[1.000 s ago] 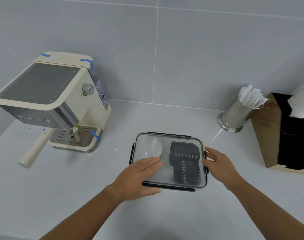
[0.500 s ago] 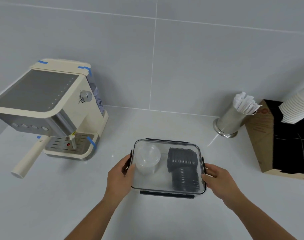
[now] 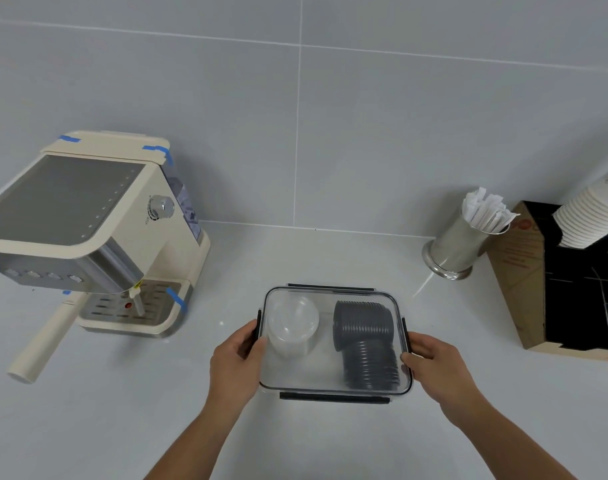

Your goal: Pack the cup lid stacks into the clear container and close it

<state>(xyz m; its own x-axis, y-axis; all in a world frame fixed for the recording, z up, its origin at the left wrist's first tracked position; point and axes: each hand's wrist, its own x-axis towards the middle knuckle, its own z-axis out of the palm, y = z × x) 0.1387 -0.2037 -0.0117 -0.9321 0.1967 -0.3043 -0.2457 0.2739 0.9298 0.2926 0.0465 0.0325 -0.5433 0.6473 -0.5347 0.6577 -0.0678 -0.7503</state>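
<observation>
The clear container (image 3: 316, 375) sits on the white counter with its transparent cover on top and black latches along its edges. Inside, a stack of clear cup lids (image 3: 292, 325) stands at the left and a bent stack of dark grey cup lids (image 3: 366, 344) lies at the right. My left hand (image 3: 235, 363) grips the container's left side at the latch. My right hand (image 3: 437, 367) grips the right side at the other latch.
A cream espresso machine (image 3: 84, 233) with a protruding handle stands at the left. A steel holder of wrapped straws (image 3: 463, 239) stands at the back right, beside a cardboard box (image 3: 555, 282) and a stack of white paper cups (image 3: 590, 216). The tiled wall is behind.
My left hand left the top of the cover and moved to the container's left side. My right hand settled on the right latch. The view tilted upward.
</observation>
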